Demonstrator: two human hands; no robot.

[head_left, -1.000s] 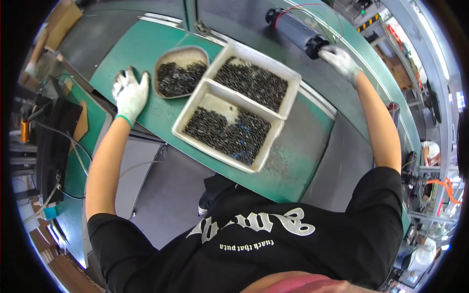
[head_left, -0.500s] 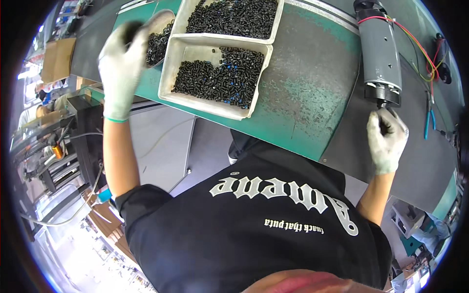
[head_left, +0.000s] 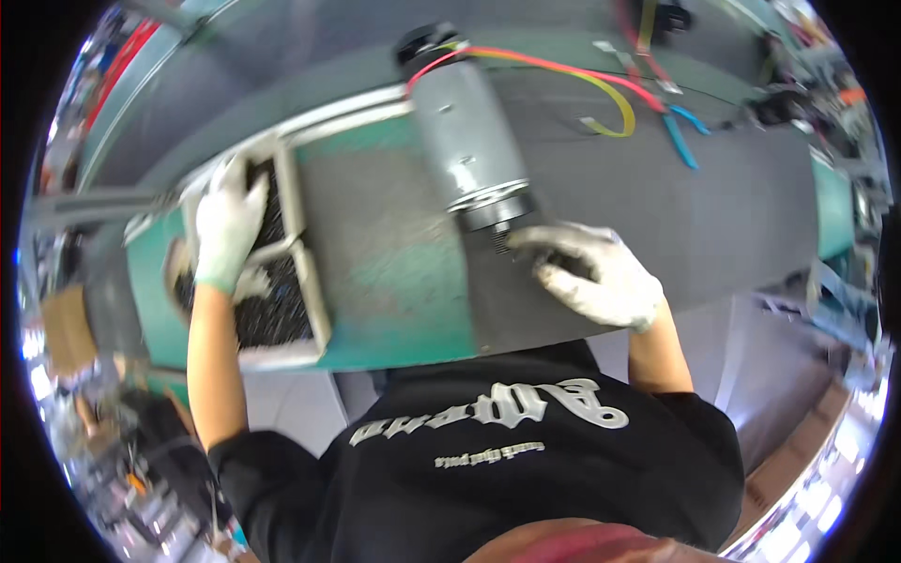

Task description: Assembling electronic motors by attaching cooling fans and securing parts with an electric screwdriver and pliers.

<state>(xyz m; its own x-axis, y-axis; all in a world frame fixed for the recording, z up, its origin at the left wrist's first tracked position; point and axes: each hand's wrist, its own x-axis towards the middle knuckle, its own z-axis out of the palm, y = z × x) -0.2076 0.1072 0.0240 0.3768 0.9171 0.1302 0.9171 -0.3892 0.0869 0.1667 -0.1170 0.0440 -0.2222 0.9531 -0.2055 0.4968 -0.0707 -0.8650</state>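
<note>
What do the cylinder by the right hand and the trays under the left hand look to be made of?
The cylinder looks like metal: dull silver-grey body, bright ring and darker end near the right hand. The trays look like pale plastic or painted sheet, with thin whitish rims; blur leaves it open. The left hand rests over them, in a white fabric-looking glove.
</note>
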